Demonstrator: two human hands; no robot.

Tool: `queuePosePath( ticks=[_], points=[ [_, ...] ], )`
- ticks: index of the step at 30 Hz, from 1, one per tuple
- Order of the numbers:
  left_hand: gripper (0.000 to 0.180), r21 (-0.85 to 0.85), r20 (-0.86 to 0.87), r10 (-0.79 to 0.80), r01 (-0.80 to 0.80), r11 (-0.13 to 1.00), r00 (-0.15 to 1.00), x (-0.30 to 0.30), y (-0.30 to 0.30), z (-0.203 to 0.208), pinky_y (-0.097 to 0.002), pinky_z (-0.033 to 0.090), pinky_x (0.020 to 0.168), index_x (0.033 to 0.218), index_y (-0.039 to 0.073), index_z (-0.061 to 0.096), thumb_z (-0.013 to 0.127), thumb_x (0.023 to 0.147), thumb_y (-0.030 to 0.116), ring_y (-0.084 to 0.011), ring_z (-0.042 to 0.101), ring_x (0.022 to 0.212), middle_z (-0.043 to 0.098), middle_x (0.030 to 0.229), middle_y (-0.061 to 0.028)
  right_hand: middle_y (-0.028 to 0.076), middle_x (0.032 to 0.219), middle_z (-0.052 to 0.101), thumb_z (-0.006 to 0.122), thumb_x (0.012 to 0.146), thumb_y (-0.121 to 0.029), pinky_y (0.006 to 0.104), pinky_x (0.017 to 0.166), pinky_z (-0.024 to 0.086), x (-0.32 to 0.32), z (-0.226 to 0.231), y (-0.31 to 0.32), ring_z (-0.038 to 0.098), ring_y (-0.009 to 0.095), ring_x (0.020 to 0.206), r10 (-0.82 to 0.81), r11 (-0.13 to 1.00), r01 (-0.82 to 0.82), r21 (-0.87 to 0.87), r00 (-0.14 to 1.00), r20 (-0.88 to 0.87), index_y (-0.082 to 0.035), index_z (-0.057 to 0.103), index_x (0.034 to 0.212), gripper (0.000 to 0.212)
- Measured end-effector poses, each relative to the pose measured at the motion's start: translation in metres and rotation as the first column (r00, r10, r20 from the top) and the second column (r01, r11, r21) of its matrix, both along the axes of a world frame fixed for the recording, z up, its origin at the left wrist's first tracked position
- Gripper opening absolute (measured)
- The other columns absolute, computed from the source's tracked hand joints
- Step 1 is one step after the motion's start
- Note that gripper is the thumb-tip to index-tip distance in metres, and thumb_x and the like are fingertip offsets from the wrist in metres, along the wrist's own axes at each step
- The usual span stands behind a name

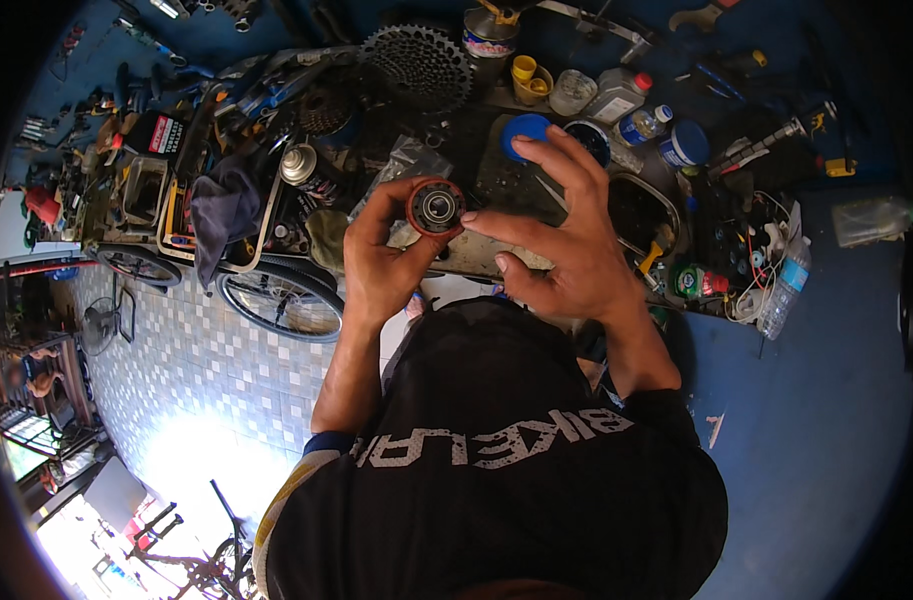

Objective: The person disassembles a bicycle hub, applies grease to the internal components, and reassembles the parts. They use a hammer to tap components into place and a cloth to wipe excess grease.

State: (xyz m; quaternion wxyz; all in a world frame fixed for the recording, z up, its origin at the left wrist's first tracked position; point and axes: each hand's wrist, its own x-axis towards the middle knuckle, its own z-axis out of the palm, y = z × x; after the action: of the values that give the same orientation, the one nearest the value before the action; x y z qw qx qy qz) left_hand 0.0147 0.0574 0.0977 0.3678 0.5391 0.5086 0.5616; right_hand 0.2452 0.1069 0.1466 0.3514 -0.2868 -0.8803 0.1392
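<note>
My left hand [376,265] is closed around a round, red-rimmed bicycle hub part [437,206], its thumb and fingers gripping the rim. A shiny ring bearing sits in the dark middle of the part, which faces up toward me. To the right, my right hand [584,255] is open, with its fingers spread and the thumb apart. Its index fingertip is at the right edge of the hub part; whether it presses on it I cannot tell. Beyond the hands lies a clear plastic bag [408,165]. A blue lid [526,137] lies behind the right fingers.
A cluttered workbench holds a large cassette [417,67], a spray can [301,166], a grey rag [226,205], a grey bottle with a red cap [618,95] and a blue tub [684,145]. Bicycle wheels [281,300] stand below at left. A water bottle [784,290] is at right.
</note>
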Motion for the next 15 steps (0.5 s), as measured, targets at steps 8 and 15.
queuePosePath(
  ticks=[8,15],
  points=[
    [0.041,0.022,-0.039,0.043,-0.043,0.999,0.998,0.0,0.0,0.001,-0.0318,0.057,0.093,0.12,0.001,0.069,0.086,0.083,-0.001,-0.0172,0.074,0.105,0.078,0.113,-0.0092,0.008,0.159,0.049,0.078,0.078,-0.018,0.0548,0.118,0.038,-0.002,-0.008,-0.003,0.039,0.041,0.148,-0.047,0.988,0.041,0.152,0.998,0.039,-0.037,0.081,0.119,0.046],
    [0.041,0.018,-0.04,0.076,-0.076,0.997,0.996,0.003,-0.001,0.003,-0.0308,0.057,0.091,0.118,0.001,0.069,0.089,0.083,0.003,-0.0162,0.074,0.102,0.078,0.11,-0.0085,0.009,0.158,0.05,0.075,0.08,-0.019,0.0524,0.121,0.034,-0.012,-0.015,-0.007,0.036,0.038,0.149,-0.149,0.95,0.097,0.296,0.976,0.158,-0.038,0.08,0.125,0.049]
  ],
)
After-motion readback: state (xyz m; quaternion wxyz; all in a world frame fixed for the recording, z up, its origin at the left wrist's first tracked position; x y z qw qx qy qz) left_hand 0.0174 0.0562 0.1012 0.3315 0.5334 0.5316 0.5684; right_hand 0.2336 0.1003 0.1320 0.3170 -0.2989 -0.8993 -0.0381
